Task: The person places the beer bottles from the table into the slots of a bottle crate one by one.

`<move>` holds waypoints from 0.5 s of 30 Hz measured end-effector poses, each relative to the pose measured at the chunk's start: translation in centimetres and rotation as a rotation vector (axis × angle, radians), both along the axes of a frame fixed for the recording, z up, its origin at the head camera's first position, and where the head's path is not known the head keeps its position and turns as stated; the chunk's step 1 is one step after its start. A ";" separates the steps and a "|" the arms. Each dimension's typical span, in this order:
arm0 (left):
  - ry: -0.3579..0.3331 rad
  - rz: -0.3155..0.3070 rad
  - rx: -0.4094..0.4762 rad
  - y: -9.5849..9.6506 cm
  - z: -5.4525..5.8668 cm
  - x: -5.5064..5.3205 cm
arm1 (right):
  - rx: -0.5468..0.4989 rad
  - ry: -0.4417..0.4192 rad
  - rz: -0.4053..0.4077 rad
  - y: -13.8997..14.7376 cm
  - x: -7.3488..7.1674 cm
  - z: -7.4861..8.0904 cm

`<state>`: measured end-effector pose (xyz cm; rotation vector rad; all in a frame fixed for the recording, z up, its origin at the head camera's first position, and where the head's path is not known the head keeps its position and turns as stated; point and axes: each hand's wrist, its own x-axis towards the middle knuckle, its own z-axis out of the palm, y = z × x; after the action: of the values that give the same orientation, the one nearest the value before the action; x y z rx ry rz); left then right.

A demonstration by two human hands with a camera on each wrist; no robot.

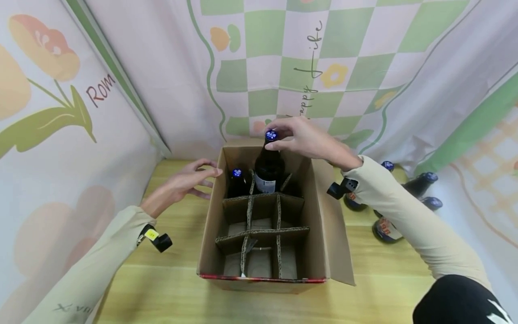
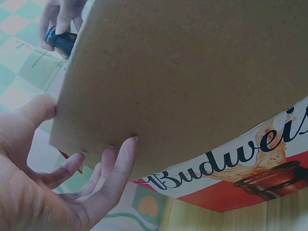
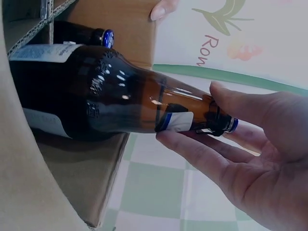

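A brown beer bottle point(image 1: 269, 166) with a blue cap stands partly inside the open cardboard box point(image 1: 317, 216), in the middle of the back row of its cardboard divider. My right hand point(image 1: 307, 141) pinches its neck from above, thumb on one side and fingers on the other, just below the cap point(image 3: 233, 126). A second blue-capped bottle point(image 1: 237, 182) sits lower in the back left compartment. At the box's left wall, my left hand point(image 1: 188, 180) has its thumb at the top edge and its loosely bent fingers against the hanging flap point(image 2: 183, 82).
Several blue-capped bottles point(image 1: 388, 228) are on the wooden table point(image 1: 170, 270) to the right, partly behind my right forearm. The box's right flap point(image 1: 337, 243) folds outward. A patterned cloth point(image 1: 267, 40) hangs close behind the box.
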<state>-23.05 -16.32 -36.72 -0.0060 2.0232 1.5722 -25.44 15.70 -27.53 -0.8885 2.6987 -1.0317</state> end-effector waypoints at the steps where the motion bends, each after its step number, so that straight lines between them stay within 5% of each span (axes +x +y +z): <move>1: 0.000 0.001 -0.002 0.0 0.0 0.0 | 0.009 -0.004 -0.001 0.0 0.0 0.0; 15: -0.006 0.009 -0.007 0.1 0.1 0.1 | 0.075 -0.009 -0.014 0.0 -0.3 -0.2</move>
<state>-22.98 -16.20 -36.65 -0.0220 2.0272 1.5684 -25.78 15.75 -27.69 -0.8514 2.7201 -0.9274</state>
